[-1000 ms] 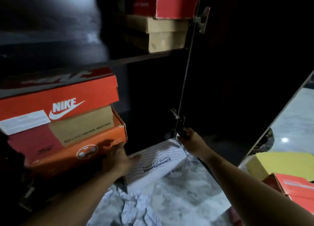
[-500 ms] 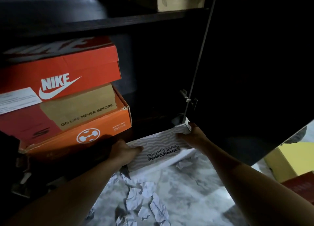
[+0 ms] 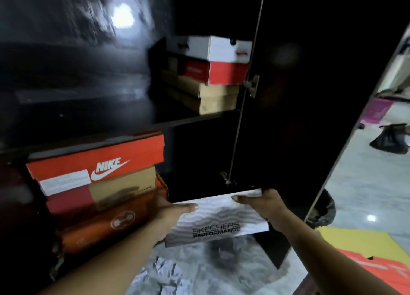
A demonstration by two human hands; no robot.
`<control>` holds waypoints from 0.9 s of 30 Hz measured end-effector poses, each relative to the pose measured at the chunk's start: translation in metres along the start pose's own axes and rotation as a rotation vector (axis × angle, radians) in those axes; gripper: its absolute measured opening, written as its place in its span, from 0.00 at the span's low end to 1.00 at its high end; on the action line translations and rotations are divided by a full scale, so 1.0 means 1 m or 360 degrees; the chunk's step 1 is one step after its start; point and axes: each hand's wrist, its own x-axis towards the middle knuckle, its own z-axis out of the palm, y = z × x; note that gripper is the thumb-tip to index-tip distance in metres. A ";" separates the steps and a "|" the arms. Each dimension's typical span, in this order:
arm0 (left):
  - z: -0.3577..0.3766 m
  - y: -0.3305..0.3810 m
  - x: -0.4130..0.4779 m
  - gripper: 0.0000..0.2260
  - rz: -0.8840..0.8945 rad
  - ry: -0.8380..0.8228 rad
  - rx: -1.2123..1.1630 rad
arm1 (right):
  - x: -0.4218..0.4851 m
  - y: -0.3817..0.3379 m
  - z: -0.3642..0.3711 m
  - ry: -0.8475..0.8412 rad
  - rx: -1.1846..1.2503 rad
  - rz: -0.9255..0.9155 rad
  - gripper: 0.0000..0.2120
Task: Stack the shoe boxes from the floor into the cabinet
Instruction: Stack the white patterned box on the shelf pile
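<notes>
A grey-white Skechers Performance shoe box (image 3: 218, 219) hangs in the air in front of the dark cabinet's lower compartment (image 3: 199, 159). My left hand (image 3: 173, 209) grips its left end, thumb lying over the lid. My right hand (image 3: 263, 206) grips its right end, thumb on top. In the lower compartment at the left stands a stack: a red Nike box (image 3: 97, 161) on an orange box (image 3: 106, 221). On the upper shelf (image 3: 195, 119) sits another stack, a white box (image 3: 221, 48) over a red one (image 3: 224, 73) and brown ones (image 3: 213, 97).
The open cabinet door (image 3: 310, 95) stands right of the held box. A yellow box (image 3: 359, 239) and a red-orange box (image 3: 381, 270) lie on the marble floor at the right. Crumpled paper (image 3: 164, 274) lies below. A black bag (image 3: 390, 139) sits far right.
Both hands have lifted the Skechers box off the floor, up to the level of the lower compartment. The view has tilted up, so the upper shelf's stack shows again.
</notes>
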 end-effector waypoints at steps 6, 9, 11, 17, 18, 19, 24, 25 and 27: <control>-0.025 0.086 -0.045 0.52 0.0229 0.0046 -0.0015 | -0.053 -0.071 -0.045 0.0187 -0.0175 -0.0104 0.58; -0.035 0.124 -0.064 0.49 0.0392 0.0012 -0.0028 | -0.086 -0.112 -0.065 0.0240 -0.0175 -0.0263 0.63; -0.040 0.148 -0.073 0.54 0.0575 0.0060 -0.0018 | -0.106 -0.135 -0.079 0.0160 0.0010 -0.0316 0.56; -0.067 0.228 -0.102 0.57 0.0914 0.0070 0.0015 | -0.127 -0.181 -0.098 0.0259 0.0276 -0.0583 0.58; -0.072 0.240 -0.100 0.56 0.0959 0.0075 0.0027 | -0.128 -0.188 -0.099 0.0282 0.0288 -0.0620 0.58; -0.075 0.254 -0.095 0.56 0.1030 0.0088 0.0043 | -0.128 -0.195 -0.101 0.0299 0.0276 -0.0654 0.57; -0.084 0.325 -0.073 0.54 0.1328 0.0151 -0.0034 | -0.112 -0.238 -0.108 0.0415 0.0451 -0.0906 0.52; -0.084 0.336 -0.067 0.54 0.1376 0.0186 -0.0049 | -0.108 -0.246 -0.106 0.0455 0.0472 -0.0953 0.53; -0.079 0.354 -0.054 0.52 0.1429 0.0243 -0.0067 | -0.099 -0.258 -0.097 0.0582 0.0489 -0.1020 0.51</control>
